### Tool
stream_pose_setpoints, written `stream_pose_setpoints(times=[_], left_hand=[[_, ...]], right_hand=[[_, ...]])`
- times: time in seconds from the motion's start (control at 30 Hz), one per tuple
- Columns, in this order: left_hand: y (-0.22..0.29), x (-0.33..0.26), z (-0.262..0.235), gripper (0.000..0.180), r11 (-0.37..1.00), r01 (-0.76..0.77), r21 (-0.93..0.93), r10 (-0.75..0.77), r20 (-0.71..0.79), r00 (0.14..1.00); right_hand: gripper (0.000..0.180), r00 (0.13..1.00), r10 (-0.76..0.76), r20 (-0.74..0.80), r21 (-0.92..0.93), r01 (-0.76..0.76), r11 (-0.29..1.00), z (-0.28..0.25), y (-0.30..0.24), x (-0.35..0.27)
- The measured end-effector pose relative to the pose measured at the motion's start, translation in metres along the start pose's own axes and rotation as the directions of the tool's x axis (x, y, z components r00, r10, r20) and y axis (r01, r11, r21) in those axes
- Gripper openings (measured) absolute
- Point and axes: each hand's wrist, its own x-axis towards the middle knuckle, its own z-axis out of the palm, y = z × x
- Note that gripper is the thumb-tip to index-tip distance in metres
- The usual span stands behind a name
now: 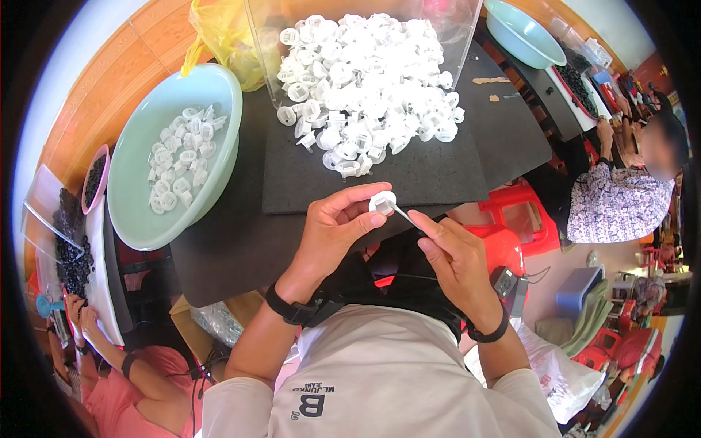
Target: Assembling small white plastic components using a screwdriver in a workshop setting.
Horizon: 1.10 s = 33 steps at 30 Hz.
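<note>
A small white plastic cap [382, 202] is pinched between the thumb and fingertips of the left hand [332, 230], just above the near edge of a dark mat [438, 171]. A thin white stick [403, 214] is gripped in the closed fingers of the right hand [456, 259], and its tip is set against the cap. Both hands are held close together over the table's front edge, with a black band worn on each wrist.

Beyond the hands, a large heap of white caps [365, 80] is spread over the mat, spilling out of a clear open-sided bin [453, 29]. To the left of the mat, a pale green basin [139, 197] is seen on the black table [219, 241], with a smaller lot of caps lying in it. A yellow bag [223, 36] is placed behind the basin.

At the far right, a second pale green basin [522, 33] is set on another table, beside a tray of dark pieces [580, 84], and a seated person in a patterned shirt [613, 204] is seen there. A red stool [511, 219] is seen below the table edge. At the lower left, another person's hands [80, 314] are held near a tray of black pieces [73, 255].
</note>
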Motion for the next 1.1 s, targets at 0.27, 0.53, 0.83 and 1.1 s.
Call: stream_pose_setpoints(times=[0.27, 0.53, 0.83, 1.1], left_hand=[[-0.0025, 0.0002, -0.0006, 0.037, 0.999, -0.029, 0.017, 0.028, 0.008, 1.0], [-0.0014, 0.0004, 0.0006, 0.038, 0.998, -0.043, 0.035, 0.043, 0.001, 0.999], [-0.0043, 0.001, 0.0001, 0.039, 0.992, -0.111, 0.051, 0.11, 0.021, 0.994], [-0.0063, 0.002, -0.0003, 0.039, 0.99, -0.139, 0.039, 0.138, 0.021, 0.99]], right_hand=[[0.039, 1.0, 0.016, 0.003, 0.003, -0.016, 1.0, -0.0008, -0.0027, 0.0007], [0.039, 1.0, 0.001, -0.007, 0.008, 0.0, 1.0, -0.0003, -0.0001, 0.0003], [0.039, 1.0, 0.003, -0.002, 0.003, -0.003, 1.0, -0.0024, -0.0024, 0.0011], [0.038, 1.0, 0.002, -0.004, 0.005, -0.002, 1.0, -0.0005, 0.0001, 0.0003]])
